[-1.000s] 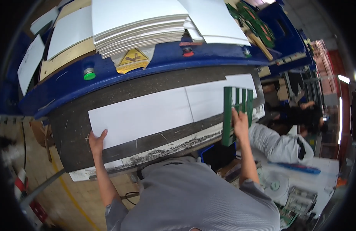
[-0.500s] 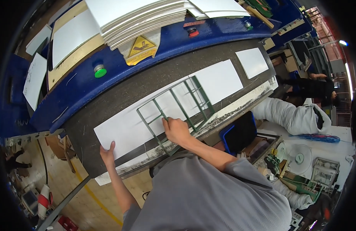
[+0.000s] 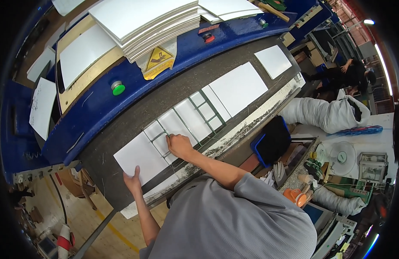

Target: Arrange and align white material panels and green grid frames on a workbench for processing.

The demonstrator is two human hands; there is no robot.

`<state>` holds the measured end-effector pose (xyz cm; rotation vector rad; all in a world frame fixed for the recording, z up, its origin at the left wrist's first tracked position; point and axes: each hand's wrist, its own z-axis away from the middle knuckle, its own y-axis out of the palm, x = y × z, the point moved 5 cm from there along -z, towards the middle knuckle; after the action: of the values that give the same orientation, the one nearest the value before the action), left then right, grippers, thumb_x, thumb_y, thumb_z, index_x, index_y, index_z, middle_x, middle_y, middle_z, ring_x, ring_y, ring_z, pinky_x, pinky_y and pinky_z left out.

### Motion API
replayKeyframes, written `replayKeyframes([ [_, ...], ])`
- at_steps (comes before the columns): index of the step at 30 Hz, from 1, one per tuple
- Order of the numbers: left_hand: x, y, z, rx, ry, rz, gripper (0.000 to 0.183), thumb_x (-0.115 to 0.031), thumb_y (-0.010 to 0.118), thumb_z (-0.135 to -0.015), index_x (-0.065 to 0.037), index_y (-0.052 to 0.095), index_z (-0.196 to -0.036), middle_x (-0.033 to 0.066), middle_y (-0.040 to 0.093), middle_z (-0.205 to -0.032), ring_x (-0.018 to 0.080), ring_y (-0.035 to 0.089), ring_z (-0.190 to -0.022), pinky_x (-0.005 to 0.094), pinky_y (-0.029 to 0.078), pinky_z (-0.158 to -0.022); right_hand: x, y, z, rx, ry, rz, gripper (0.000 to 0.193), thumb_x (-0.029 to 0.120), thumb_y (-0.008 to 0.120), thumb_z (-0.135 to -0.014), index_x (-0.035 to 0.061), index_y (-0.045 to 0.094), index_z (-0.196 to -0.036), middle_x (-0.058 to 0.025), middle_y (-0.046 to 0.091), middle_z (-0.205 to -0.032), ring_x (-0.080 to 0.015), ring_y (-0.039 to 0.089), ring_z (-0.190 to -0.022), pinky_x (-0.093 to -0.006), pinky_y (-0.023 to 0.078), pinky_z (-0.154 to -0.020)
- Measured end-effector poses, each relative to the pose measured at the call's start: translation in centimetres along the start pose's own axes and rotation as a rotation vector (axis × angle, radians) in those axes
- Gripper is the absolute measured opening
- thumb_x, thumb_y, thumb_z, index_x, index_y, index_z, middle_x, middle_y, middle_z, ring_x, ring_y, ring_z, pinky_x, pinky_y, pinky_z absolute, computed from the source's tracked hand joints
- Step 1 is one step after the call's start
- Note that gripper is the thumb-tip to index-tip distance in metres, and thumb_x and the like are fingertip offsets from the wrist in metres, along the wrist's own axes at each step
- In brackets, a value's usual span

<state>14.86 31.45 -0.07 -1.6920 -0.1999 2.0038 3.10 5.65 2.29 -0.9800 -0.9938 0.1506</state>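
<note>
A long white sheet [image 3: 145, 157] lies on the dark worktop of a blue machine. Flat on it is a green rectangular frame with crossbars [image 3: 178, 116], which looks like a cutting die. My right hand [image 3: 181, 146] is closed on the frame's left part, its fingertips at a crossbar. At the sheet's near left edge my left hand [image 3: 134, 181] holds the sheet, thumb upward; part of its grip is hidden. Another white sheet [image 3: 242, 88] adjoins the frame's right end, and a smaller white piece [image 3: 273, 61] sits farther right.
A stack of white boards [image 3: 158, 32] rests on the blue machine [image 3: 96, 105], above a green button [image 3: 118, 88], a red button [image 3: 209, 38] and a yellow warning sign [image 3: 159, 57]. Right of me are a blue-rimmed black bin [image 3: 273, 142] and a white sack [image 3: 316, 113]. A person [image 3: 350, 75] is farther off.
The green frame has come down from a tilted, raised position to lie flat on the white sheet, with my right hand still on it. My left hand stays at the sheet's edge. The view has shifted.
</note>
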Motion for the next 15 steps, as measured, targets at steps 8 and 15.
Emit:
replayKeyframes([
  [8, 0.6, 0.2, -0.2, 0.020, -0.035, -0.021, 0.060, -0.020, 0.079, -0.077, 0.007, 0.050, -0.123, 0.0167, 0.060, -0.118, 0.0245, 0.056, -0.107, 0.0349, 0.040, -0.097, -0.7, 1.1, -1.6, 0.138, -0.111, 0.111, 0.033, 0.022, 0.046, -0.094, -0.0011, 0.065, -0.078, -0.0201, 0.066, -0.073, -0.0352, 0.066, -0.070, -0.0436, 0.054, -0.065],
  [15, 0.4, 0.0, -0.4, 0.036, -0.023, -0.084, 0.068, -0.021, 0.080, -0.076, 0.008, 0.046, -0.127, 0.0192, 0.056, -0.124, 0.0256, 0.053, -0.113, 0.0355, 0.038, -0.100, -1.5, 2.0, -2.1, 0.311, -0.192, 0.109, 0.028, 0.016, 0.047, -0.093, 0.0004, 0.067, -0.083, -0.0176, 0.068, -0.085, -0.0340, 0.067, -0.081, -0.0425, 0.053, -0.073],
])
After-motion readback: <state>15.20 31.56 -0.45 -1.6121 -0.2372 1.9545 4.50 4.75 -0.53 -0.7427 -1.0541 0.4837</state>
